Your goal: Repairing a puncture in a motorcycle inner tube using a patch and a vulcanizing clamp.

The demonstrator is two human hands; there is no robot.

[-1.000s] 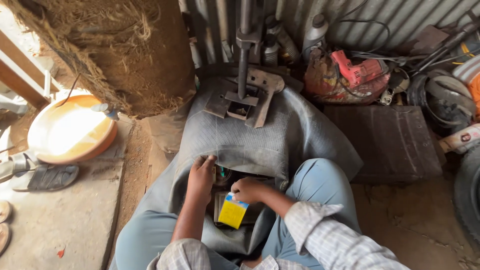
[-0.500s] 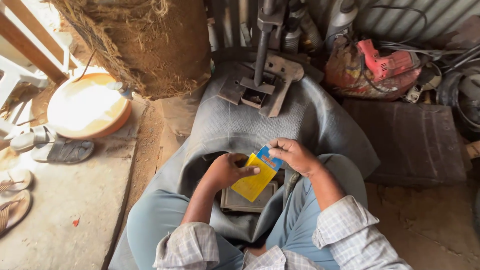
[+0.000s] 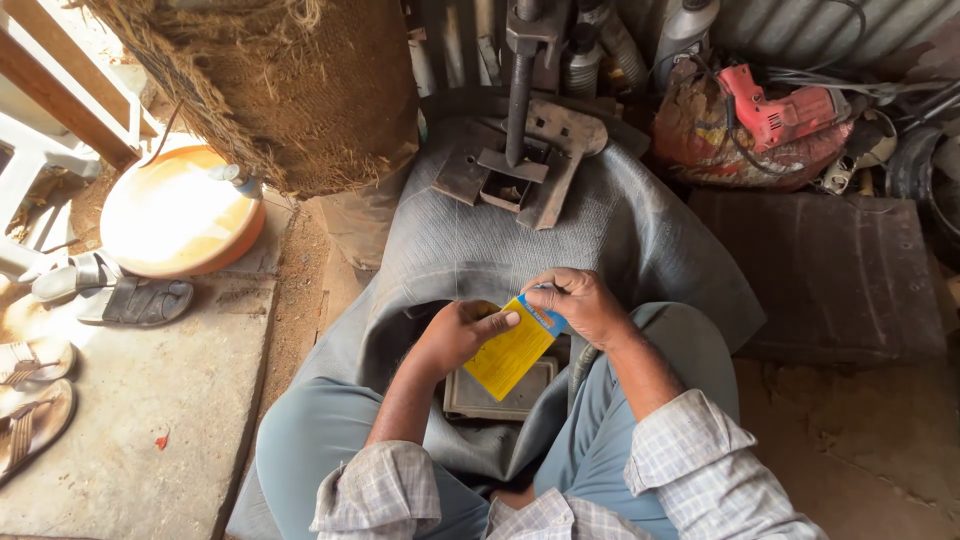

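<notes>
Both hands now lift the yellow sachet (image 3: 512, 350) off the flat tin (image 3: 497, 392) over the lap: left hand (image 3: 455, 335) grasping its lower edge, right hand (image 3: 583, 303) pinching the blue top, ready for opening.

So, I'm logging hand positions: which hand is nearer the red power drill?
Right. The right hand pinches the yellow packet's top, closer below the red power drill; the left hand sits farther left.

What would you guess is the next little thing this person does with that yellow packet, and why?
Probably open it at the blue top end. Both hands grip the yellow packet: the left hand steadies its side, the right hand pinches the top corner. It is held above the small tray on the grey rubber tube.
</notes>
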